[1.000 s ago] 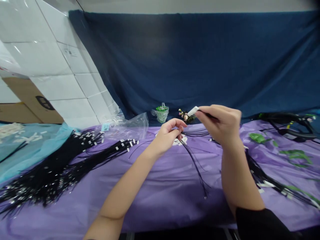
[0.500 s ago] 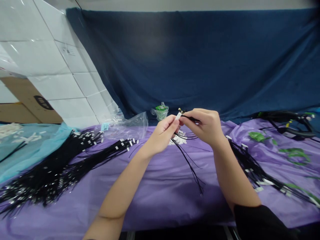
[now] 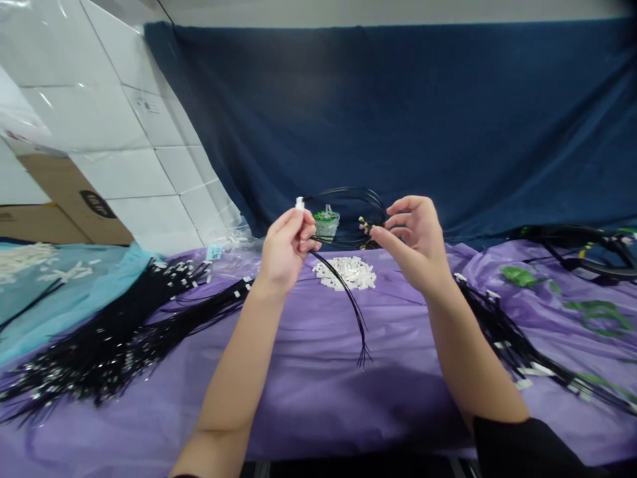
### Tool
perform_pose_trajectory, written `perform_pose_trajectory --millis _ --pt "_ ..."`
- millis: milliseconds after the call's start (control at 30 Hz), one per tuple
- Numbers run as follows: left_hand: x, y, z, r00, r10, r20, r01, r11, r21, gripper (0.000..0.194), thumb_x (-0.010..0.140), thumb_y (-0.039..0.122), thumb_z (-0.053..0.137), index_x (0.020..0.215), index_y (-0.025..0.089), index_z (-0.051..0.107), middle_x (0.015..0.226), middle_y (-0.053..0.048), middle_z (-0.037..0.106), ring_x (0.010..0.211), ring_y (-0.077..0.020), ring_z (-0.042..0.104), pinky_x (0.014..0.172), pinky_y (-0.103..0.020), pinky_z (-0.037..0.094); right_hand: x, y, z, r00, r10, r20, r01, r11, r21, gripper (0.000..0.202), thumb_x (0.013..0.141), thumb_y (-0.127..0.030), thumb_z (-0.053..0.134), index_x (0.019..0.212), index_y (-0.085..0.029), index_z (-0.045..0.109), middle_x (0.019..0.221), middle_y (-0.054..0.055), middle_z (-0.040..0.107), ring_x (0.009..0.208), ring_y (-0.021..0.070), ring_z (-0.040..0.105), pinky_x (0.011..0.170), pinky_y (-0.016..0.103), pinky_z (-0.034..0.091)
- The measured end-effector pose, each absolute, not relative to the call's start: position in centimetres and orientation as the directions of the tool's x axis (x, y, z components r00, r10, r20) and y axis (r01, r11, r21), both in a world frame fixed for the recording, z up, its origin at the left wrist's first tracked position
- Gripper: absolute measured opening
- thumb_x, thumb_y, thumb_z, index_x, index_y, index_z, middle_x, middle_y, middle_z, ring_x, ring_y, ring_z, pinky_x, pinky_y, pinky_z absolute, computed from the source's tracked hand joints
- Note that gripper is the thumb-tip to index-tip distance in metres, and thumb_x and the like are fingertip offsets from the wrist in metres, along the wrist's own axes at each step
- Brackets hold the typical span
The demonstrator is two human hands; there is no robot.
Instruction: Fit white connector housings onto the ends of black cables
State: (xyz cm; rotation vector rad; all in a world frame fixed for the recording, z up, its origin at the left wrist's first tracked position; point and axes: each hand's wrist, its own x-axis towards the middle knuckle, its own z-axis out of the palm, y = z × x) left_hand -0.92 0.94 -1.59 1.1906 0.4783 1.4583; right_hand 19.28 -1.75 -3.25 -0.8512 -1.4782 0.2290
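Note:
A small white connector stands up between the thumb and fingers of my left hand, which is closed on it. Black wires arc from it toward the right, and others hang below over the purple cloth. Near their metal-tipped ends is my right hand, its fingers apart and curved; the wire ends are close to its thumb. Behind and below, a pile of white connectors lies on the cloth.
Bundles of black wires with white connectors lie at the left and right. A clear bag with green pieces stands by the blue curtain. Green scraps and a black looped object are at the far right.
My hands have moved apart. The left went left with the white connector; the right opened off the wires and rose slightly. The white pile is now uncovered.

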Motion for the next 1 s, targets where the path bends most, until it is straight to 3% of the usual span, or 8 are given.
perform_pose_trajectory --millis 100,167,233,333,533,700,1000 --pt "-1.7 1.0 -1.2 0.098 0.907 0.409 -0.541 -0.296 0.787 0.022 0.091 0.025 0.049 0.073 0.015 0.057 0.058 0.004 0.035 0.044 -0.0039 0.035 0.053 -0.019 0.045 18.7 -2.0 -3.3 -0.005 0.791 0.612 0.221 0.598 -0.770 0.024 0.083 -0.038 0.066 0.092 -0.020 0.053 0.082 0.000 0.055 0.063 0.0083 0.049 0.052 0.021 0.039" --pt "-1.8 0.9 -1.1 0.081 0.910 0.406 -0.555 -0.297 0.777 0.022 0.091 0.027 0.050 0.073 0.016 0.056 0.058 0.005 0.035 0.043 -0.0044 0.036 0.055 -0.020 0.047 18.1 -2.3 -3.4 -0.200 0.836 0.512 0.251 0.548 -0.798 0.022 0.084 -0.039 0.064 0.087 -0.018 0.058 0.073 -0.001 0.054 0.059 0.0073 0.047 0.050 0.021 0.037" --pt "-1.7 0.7 -1.0 0.088 0.912 0.401 -0.566 -0.286 0.773 0.022 0.091 0.028 0.051 0.073 0.016 0.056 0.058 0.005 0.035 0.044 -0.0044 0.037 0.057 -0.020 0.049 17.2 -2.5 -3.6 -0.287 0.834 0.471 0.293 0.544 -0.786 0.022 0.084 -0.038 0.065 0.088 -0.017 0.062 0.074 -0.001 0.057 0.060 0.0073 0.049 0.052 0.021 0.040" --pt "-1.4 0.4 -1.1 0.137 0.905 0.402 -0.592 -0.250 0.766 0.023 0.092 0.028 0.051 0.074 0.015 0.057 0.058 0.005 0.036 0.045 -0.0042 0.038 0.058 -0.019 0.049 15.9 -2.4 -4.3 -0.295 0.811 0.504 0.289 0.579 -0.762 0.019 0.084 -0.035 0.064 0.091 -0.017 0.064 0.076 -0.001 0.060 0.061 0.0073 0.051 0.056 0.020 0.042" --pt "-1.2 0.4 -1.4 0.191 0.884 0.427 -0.617 -0.230 0.752 0.023 0.091 0.028 0.050 0.073 0.015 0.058 0.055 0.004 0.032 0.051 -0.0068 0.041 0.055 -0.018 0.044 14.5 -2.1 -5.0 -0.301 0.805 0.511 0.222 0.580 -0.784 0.017 0.085 -0.030 0.061 0.078 -0.015 0.061 0.067 -0.001 0.056 0.057 0.0075 0.047 0.053 0.021 0.038" --pt "-1.4 0.5 -1.5 0.189 0.892 0.411 -0.530 -0.259 0.807 0.023 0.087 0.033 0.055 0.072 0.016 0.058 0.055 0.004 0.031 0.053 -0.0074 0.041 0.055 -0.019 0.041 14.7 -2.5 -4.9 -0.280 0.786 0.551 0.268 0.615 -0.741 0.017 0.083 -0.027 0.061 0.071 -0.015 0.058 0.063 -0.002 0.051 0.055 0.0074 0.041 0.050 0.021 0.033" --pt "-1.3 0.7 -1.9 0.157 0.869 0.469 -0.429 -0.368 0.825 0.025 0.085 0.038 0.057 0.071 0.017 0.056 0.046 0.006 0.029 0.041 -0.0058 0.033 0.043 -0.018 0.029 14.5 -2.2 -5.4 -0.302 0.817 0.490 0.157 0.550 -0.820 0.019 0.079 -0.029 0.067 0.067 -0.016 0.060 0.060 -0.002 0.054 0.055 0.0101 0.046 0.051 0.024 0.038"
